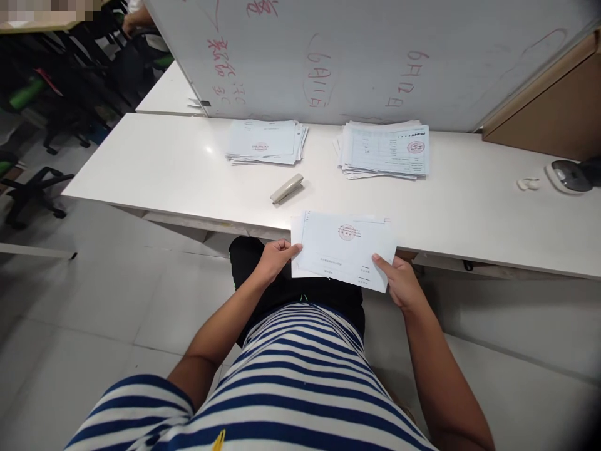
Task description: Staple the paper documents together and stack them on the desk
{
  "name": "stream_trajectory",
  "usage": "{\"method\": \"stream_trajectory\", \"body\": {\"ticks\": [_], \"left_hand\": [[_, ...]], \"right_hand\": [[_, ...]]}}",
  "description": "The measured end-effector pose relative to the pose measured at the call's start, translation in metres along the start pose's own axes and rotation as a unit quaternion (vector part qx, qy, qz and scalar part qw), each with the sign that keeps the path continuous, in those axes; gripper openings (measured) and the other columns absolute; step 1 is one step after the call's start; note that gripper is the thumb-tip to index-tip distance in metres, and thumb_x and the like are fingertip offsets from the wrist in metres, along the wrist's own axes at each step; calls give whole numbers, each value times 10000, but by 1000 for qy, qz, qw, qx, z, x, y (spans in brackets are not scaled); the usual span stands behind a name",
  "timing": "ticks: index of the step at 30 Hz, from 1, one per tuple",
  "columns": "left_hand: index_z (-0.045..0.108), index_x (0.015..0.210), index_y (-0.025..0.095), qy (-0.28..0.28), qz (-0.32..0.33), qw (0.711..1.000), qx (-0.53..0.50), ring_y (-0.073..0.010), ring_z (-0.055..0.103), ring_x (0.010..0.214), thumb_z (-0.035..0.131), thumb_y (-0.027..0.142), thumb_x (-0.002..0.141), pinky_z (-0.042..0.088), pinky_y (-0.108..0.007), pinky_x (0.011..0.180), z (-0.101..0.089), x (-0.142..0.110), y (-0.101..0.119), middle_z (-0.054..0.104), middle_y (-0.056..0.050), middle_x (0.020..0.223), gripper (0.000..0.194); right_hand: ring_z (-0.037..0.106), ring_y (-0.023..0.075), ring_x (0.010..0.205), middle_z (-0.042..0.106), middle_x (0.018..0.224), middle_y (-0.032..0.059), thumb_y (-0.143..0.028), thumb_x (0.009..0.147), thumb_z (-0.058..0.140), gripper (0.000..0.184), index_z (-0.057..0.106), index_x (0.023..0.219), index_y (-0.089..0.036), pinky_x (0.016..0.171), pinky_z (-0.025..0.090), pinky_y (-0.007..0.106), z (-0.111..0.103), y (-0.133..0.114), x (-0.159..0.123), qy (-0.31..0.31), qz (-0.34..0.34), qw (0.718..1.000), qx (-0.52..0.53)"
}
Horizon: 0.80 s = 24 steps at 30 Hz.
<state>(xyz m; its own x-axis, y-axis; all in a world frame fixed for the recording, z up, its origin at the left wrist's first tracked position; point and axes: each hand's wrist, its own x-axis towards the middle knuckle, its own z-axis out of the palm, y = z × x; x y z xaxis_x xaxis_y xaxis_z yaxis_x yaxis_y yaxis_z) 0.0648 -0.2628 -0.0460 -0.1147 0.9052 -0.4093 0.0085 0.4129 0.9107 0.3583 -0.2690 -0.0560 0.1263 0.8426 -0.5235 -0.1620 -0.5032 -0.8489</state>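
Note:
Both of my hands grip a few overlapping sheets of paper [345,257] at the desk's front edge, over my lap. The top sheet bears a round red stamp and small print. My left hand [277,258] pinches the left edge, thumb on top. At the lower right corner, my right hand [399,280] is closed on the sheets with its thumb on top and fingers beneath. Just beyond them a pale grey stapler [287,188] lies slantwise on the desk. Farther back are two paper piles, a left stack [265,139] and a right stack [385,150], both with red stamps.
The white desk [164,156] runs across the view, backed by a whiteboard [357,62] with red handwriting. To the right are a brown box [549,106], a white-rimmed dark device [569,176] and a small white object [528,183]. Black chairs [44,119] stand at left, near another person's arm [138,20].

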Motion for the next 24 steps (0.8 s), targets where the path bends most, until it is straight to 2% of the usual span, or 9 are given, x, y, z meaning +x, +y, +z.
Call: {"method": "stream_trajectory", "body": {"ticks": [5,10,18,24], "left_hand": [[513,569,158,0,1,1000,-13,-71,412,533,820,531,637,312,-215,534,2,1,-7,499,38,550,489],[521,579,152,-1,2,1000,-20,-66,404,536,829,539,623,307,-212,534,1,1,-9,494,42,560,496],[578,634,147,4,3,1000,-27,-97,506,569,829,567,606,389,-227,558,-4,4,-13,581,13,611,490],[576,633,145,22,24,999,-17,-83,482,561,816,564,631,364,-215,544,-5,5,-17,572,19,610,484]], "right_hand": [[740,301,891,777,976,99,-485,629,866,505,742,1010,-177,840,601,472,1,1,3,16,-29,999,0],[744,262,838,774,1009,88,-448,610,888,506,721,1004,-177,784,619,417,1,5,9,45,-57,997,19],[745,236,790,775,1000,80,-425,596,897,475,756,966,-161,789,624,395,-1,5,10,64,-63,994,55],[739,222,833,773,1009,80,-393,623,890,437,759,969,-160,798,618,364,-1,6,13,62,-72,994,47]]}}
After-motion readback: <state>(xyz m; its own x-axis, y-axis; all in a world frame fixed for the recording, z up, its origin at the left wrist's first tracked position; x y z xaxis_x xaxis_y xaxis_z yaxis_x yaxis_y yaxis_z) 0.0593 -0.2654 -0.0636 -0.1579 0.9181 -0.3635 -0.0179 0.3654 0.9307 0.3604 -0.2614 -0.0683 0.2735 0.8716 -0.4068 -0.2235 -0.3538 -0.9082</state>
